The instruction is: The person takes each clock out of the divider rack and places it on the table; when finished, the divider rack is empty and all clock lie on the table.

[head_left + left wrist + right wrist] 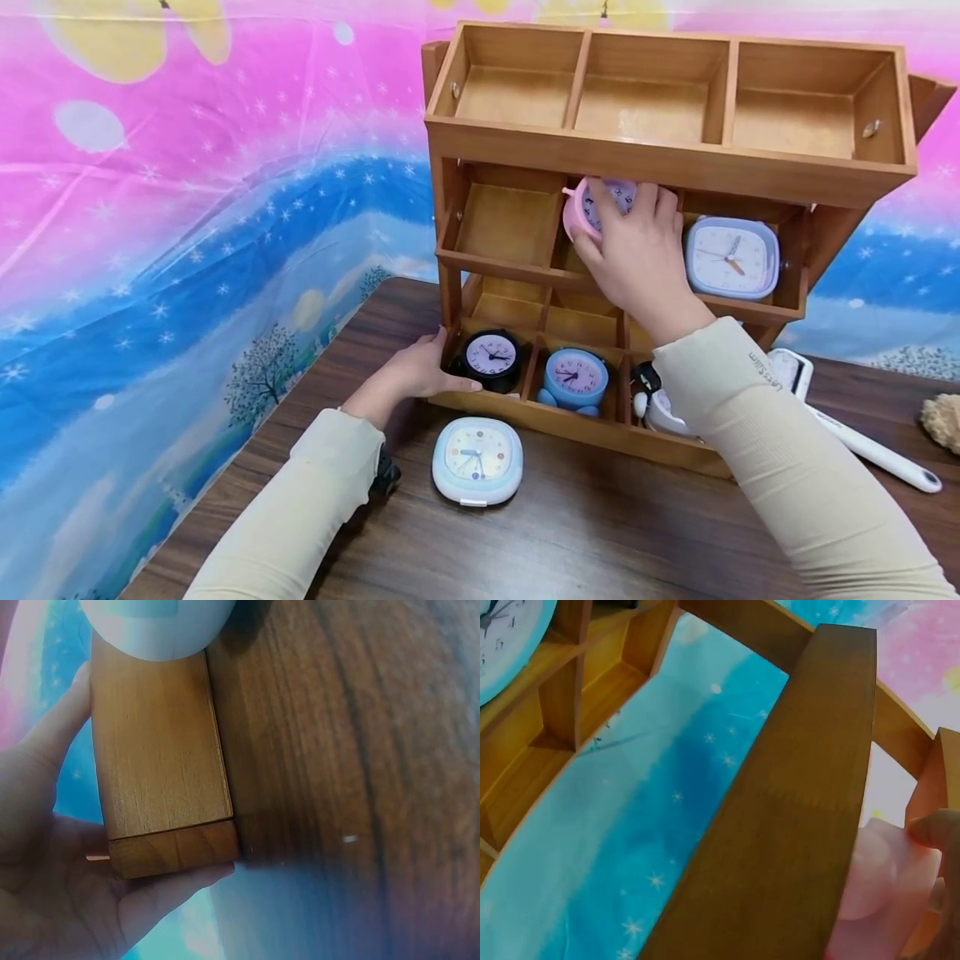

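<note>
The pink clock point(578, 218) is in the middle compartment of the shelf's point(637, 160) middle tier, by that compartment's left divider and below the top tier's front edge. The right hand point(637, 246) holds it, thumb at its lower left, index finger across its face, so it lies among the fingertips. Whether it touches the compartment floor, I cannot tell.

Just right of this hand, the lilac clock point(733, 258) leans in the tier's right compartment. Below, the black clock point(491, 357) stands in the bottom tier's left compartment and the blue clock point(576, 379) in its middle one.

The left hand point(412, 371) rests spread against the bottom tier's front left corner, its thumb near the black clock. Near that hand, the white clock point(477, 461) lies on the surface point(600, 517), before the shelf's front edge.
</note>
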### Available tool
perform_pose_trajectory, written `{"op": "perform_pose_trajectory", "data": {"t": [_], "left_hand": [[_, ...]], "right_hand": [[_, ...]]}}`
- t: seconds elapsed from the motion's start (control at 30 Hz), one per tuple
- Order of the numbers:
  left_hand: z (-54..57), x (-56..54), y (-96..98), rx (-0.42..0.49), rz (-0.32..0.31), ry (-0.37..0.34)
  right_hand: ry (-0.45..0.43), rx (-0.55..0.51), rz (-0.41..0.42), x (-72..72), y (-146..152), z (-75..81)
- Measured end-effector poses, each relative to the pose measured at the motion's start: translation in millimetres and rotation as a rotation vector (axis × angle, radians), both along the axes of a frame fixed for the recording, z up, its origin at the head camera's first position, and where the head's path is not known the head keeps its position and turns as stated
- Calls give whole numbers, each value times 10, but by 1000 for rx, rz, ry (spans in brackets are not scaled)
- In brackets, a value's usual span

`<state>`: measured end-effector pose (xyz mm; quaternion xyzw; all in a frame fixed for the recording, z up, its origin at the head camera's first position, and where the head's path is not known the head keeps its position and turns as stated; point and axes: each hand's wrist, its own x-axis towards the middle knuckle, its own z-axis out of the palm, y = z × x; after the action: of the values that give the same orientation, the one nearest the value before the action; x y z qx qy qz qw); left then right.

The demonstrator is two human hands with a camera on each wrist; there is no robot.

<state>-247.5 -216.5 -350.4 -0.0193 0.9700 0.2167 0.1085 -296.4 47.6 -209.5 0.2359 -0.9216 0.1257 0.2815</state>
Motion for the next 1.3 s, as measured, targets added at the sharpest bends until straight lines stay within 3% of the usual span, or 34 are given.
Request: {"op": "perform_pose_trajectory", "data": {"t": [0.2,0.3,0.53,0.7,0.9,1.07,1.3], "left_hand": [[17,8,-6,-9,-5,-10],[30,18,-3,1,0,-10],[13,27,13,11,-10,-22],[17,5,-5,7,-22,-14],[36,4,-28,9,-20,-22],[32,-1,-40,14,-14,-25],[11,-13,-25,5,-18,-23]], "right_hand": [[-93,-143,33,42,17,16],[-156,-157,62,106,23,41],[-215,-46,135,528,116,-65],[-199,132,183,871,210,-301],[-216,291,291,1153,288,-761],[-313,334,359,1244,325,-1066],[-377,349,397,1248,363,-1269]]}}
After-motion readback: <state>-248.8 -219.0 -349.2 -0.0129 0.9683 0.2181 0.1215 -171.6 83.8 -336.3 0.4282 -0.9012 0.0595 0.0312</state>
